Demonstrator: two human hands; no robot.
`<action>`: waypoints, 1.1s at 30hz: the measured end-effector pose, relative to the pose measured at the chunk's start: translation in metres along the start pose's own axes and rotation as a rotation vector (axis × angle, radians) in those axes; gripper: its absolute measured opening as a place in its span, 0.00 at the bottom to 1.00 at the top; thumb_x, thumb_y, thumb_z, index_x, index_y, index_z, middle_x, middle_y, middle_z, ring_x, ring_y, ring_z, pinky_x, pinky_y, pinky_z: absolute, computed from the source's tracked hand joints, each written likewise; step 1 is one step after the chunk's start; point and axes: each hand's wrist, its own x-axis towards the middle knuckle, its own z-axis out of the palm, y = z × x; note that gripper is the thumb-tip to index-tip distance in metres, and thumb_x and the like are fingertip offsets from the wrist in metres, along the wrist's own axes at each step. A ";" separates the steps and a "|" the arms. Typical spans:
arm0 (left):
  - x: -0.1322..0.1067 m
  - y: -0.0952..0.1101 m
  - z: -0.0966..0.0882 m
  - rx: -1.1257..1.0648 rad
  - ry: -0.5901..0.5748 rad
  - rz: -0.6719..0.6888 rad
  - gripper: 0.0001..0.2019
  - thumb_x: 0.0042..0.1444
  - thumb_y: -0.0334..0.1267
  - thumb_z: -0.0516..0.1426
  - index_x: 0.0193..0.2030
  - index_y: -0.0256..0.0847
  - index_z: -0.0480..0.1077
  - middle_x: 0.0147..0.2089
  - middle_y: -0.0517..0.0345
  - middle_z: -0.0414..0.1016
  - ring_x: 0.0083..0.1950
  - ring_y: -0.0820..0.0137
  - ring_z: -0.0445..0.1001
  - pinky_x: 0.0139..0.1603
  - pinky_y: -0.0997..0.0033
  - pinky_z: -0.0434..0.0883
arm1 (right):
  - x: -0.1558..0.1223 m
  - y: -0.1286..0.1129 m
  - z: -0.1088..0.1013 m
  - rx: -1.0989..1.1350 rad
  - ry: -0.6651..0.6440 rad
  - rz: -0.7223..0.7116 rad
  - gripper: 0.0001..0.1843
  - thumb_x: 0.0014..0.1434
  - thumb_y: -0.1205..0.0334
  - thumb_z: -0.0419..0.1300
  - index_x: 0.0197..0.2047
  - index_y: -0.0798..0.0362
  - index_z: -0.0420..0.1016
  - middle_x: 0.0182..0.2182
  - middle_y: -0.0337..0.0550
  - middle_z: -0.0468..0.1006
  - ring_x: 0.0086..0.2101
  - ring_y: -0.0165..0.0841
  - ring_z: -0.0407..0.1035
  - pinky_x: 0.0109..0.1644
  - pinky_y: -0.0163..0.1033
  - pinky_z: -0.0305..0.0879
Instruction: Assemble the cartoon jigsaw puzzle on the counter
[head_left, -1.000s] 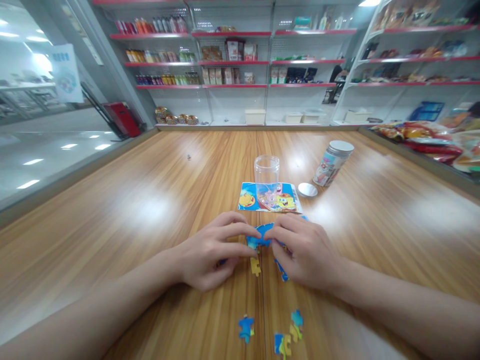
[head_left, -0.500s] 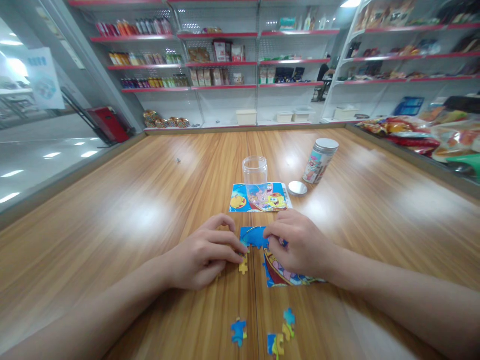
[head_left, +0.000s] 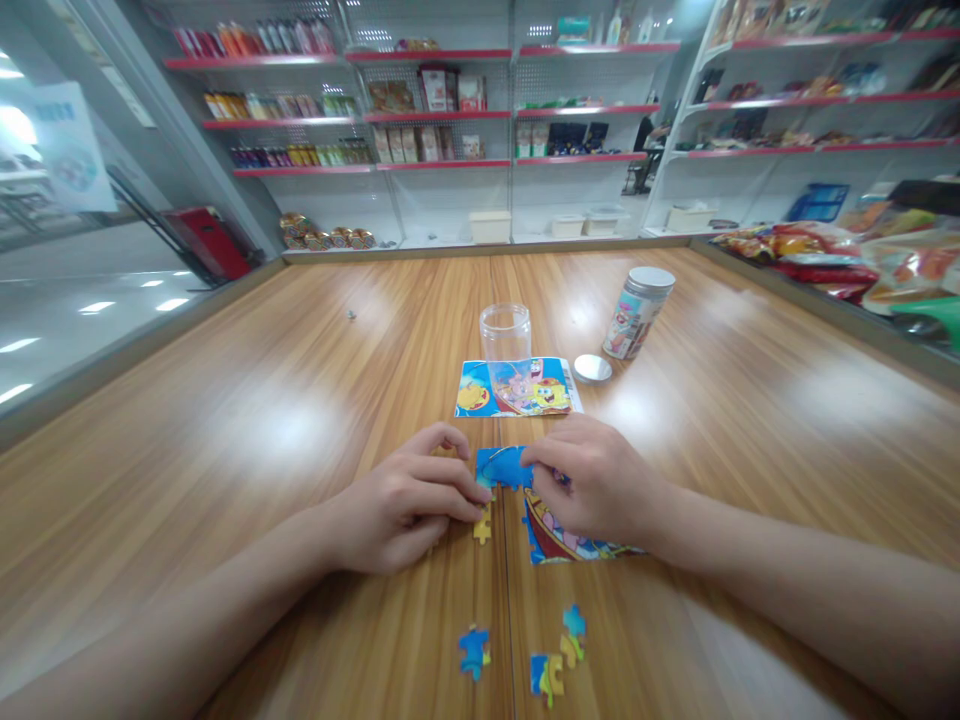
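Note:
A partly joined jigsaw puzzle, with a blue strip along its top and a colourful boat picture, lies on the wooden table. My right hand covers part of it, thumb and index finger closed at its upper edge. At the puzzle's left side my left hand has its fingers bent down onto a yellow puzzle piece; the thumb is mostly hidden. Nearer to me lie a loose blue piece, a blue-and-yellow piece and a small teal-and-yellow pair.
Beyond my hands, a printed picture card lies flat with a clear plastic jar at its back edge. To its right are a silver lid and a printed canister. Packaged snacks sit beyond the table's right edge; stocked shelves stand behind.
The whole view has shifted slightly upward and left. Both hands keep nearly the same pose on the puzzle, and the loose pieces lie as before.

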 end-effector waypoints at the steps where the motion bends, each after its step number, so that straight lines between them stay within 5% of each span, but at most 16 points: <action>1: 0.000 0.000 0.000 0.001 -0.005 -0.002 0.19 0.56 0.20 0.52 0.48 0.41 0.76 0.46 0.51 0.82 0.48 0.63 0.74 0.57 0.51 0.67 | 0.000 0.000 0.000 -0.011 0.006 0.008 0.10 0.57 0.70 0.55 0.34 0.57 0.80 0.23 0.43 0.74 0.26 0.33 0.65 0.34 0.39 0.57; 24: -0.001 0.003 0.000 -0.017 -0.002 -0.025 0.17 0.55 0.21 0.53 0.46 0.40 0.76 0.45 0.50 0.80 0.51 0.60 0.71 0.55 0.52 0.70 | 0.001 -0.001 -0.001 -0.023 -0.002 0.009 0.11 0.58 0.69 0.55 0.34 0.57 0.80 0.24 0.43 0.74 0.26 0.32 0.65 0.33 0.38 0.56; 33: 0.000 0.002 0.001 -0.021 0.001 -0.014 0.17 0.56 0.21 0.53 0.46 0.40 0.75 0.44 0.50 0.81 0.49 0.61 0.72 0.56 0.51 0.69 | 0.003 -0.010 -0.011 -0.104 -0.165 0.082 0.12 0.61 0.64 0.57 0.27 0.55 0.76 0.21 0.41 0.73 0.23 0.29 0.60 0.31 0.39 0.49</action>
